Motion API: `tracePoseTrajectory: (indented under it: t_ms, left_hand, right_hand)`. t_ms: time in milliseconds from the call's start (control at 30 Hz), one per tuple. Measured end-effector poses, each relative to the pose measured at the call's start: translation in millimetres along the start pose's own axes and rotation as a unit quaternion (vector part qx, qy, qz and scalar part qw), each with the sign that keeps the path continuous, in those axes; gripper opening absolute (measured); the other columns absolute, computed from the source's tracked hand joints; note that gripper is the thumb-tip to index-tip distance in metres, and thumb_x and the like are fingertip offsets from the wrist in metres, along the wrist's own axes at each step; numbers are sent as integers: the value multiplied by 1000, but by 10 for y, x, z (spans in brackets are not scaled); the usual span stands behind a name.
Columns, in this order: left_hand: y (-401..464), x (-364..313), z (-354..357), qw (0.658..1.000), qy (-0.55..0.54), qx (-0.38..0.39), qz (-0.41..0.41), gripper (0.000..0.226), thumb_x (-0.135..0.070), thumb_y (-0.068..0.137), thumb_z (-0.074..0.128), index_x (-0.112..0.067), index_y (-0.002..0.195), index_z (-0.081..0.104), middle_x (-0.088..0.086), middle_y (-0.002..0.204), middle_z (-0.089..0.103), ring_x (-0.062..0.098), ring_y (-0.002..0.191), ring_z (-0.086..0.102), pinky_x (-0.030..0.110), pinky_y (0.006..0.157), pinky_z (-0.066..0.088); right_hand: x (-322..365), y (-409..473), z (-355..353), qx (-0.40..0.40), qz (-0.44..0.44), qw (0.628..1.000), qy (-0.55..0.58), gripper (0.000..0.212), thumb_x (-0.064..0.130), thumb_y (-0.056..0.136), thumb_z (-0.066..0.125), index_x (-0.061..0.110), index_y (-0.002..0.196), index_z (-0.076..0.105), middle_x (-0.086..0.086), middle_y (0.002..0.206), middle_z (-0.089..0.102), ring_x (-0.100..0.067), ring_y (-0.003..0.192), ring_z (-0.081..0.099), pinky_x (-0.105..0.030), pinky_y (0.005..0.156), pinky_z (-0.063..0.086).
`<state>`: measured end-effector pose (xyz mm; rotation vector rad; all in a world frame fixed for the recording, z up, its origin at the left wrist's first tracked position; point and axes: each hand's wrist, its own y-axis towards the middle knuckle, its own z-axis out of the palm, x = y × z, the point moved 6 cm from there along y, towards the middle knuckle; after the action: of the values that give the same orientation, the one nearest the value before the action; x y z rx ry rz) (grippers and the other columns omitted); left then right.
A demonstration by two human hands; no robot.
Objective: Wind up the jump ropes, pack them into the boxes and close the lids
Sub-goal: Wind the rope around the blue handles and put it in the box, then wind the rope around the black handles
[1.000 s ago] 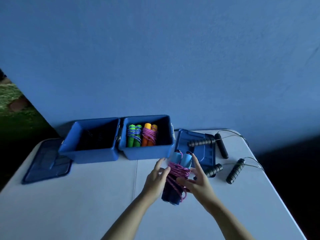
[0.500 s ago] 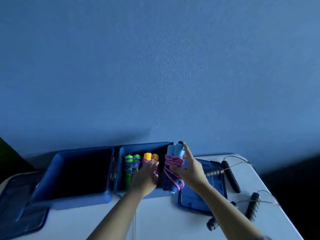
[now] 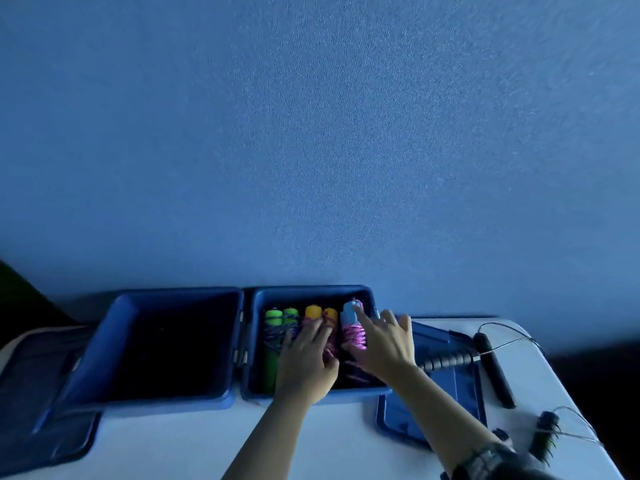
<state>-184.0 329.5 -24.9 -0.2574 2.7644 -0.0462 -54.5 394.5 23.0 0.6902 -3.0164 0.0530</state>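
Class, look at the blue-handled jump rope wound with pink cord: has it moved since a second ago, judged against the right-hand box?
Yes. The blue-handled rope went from the table in front of the right-hand box into it, beside the orange-handled rope.

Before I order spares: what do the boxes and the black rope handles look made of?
The boxes look like moulded plastic: smooth, slightly glossy blue walls with rounded rims. The black handles look like foam or rubber grips, matte and ribbed; the dim light leaves that open. Their cord looks like thin coated wire.
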Motion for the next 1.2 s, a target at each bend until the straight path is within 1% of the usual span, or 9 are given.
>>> tracePoseTrajectory:
  t_ms: [100, 267, 500, 667, 767, 867, 1067, 1133, 1200]
  left_hand:
    - [-20, -17, -28, 1000, -13, 9, -4, 61, -44, 92, 43, -33, 150, 26, -14, 161, 8, 6, 147, 10, 39, 121, 2]
    - [-43, -34, -31, 1000, -22, 7, -4, 60, -44, 93, 43, -32, 150, 27, -14, 161, 7, 7, 147, 8, 40, 120, -1]
    - [-30, -35, -34, 1000, -17, 13, -5, 60, -45, 93, 41, -33, 150, 26, -15, 160, 7, 7, 147, 8, 43, 121, 1]
    - [-57, -67, -123, 1000, -20, -19, 14, 56, -42, 91, 46, -30, 146, 37, -13, 158, 23, 10, 144, 24, 42, 118, 14]
    - [-109, -133, -213, 995, -24, -97, 27, 45, -39, 87, 47, -18, 124, 63, 0, 132, 61, 24, 112, 61, 44, 93, 47]
    - [-282, -227, -174, 991, -29, -127, 19, 45, -41, 86, 39, -14, 105, 69, 3, 101, 71, 26, 87, 68, 42, 74, 51]
    - [-767, -1024, 212, 992, 9, -105, 66, 55, -43, 82, 41, -13, 121, 66, 7, 128, 63, 20, 117, 61, 57, 100, 38]
    - [-887, -1338, 354, 992, 20, -99, 79, 55, -39, 80, 49, -13, 127, 61, 10, 138, 55, 21, 128, 53, 59, 106, 23]
    - [-987, -1624, 481, 993, 12, -88, 71, 60, -34, 74, 60, -11, 129, 59, 10, 142, 51, 22, 131, 49, 59, 106, 21]
  right_hand:
    - [-13, -40, 186, -17, -14, 999, -40, 68, 60, 72, 58, 25, 131, 53, 9, 101, 71, -26, 115, 54, -48, 96, 18]
    - [-8, -46, 242, 53, 14, 998, -40, 67, 56, 88, 46, 34, 147, 22, 12, 139, 46, -26, 142, 18, -50, 103, -2]
    - [71, 9, 324, 102, 27, 991, -79, 67, 59, 89, 41, 37, 147, 15, 3, 141, 36, -31, 137, 16, -56, 109, 5]
    - [-23, -218, 341, 112, 41, 988, 100, 52, 51, 95, 36, 44, 145, 22, 16, 156, 16, -24, 146, 0, -55, 113, 1]
    - [-193, -527, 290, 73, 50, 979, 184, 46, 42, 98, 35, 43, 144, 27, 22, 155, 13, -16, 146, 7, -46, 116, 8]
    - [-373, -841, 247, 42, 34, 976, 210, 44, 40, 101, 32, 40, 144, 29, 18, 156, 12, -12, 145, 14, -38, 115, 16]
    - [-1094, -1353, 351, 49, 117, 975, 185, 49, 37, 101, 29, 27, 148, 24, 8, 156, 18, -16, 141, 25, -36, 110, 23]
    - [-1452, -1543, 405, 63, 160, 974, 148, 49, 37, 100, 28, 26, 148, 23, 4, 155, 20, -18, 140, 27, -38, 109, 26]
    - [-1807, -1740, 460, 80, 202, 969, 122, 49, 38, 99, 27, 29, 147, 23, 1, 154, 21, -21, 138, 28, -42, 108, 28]
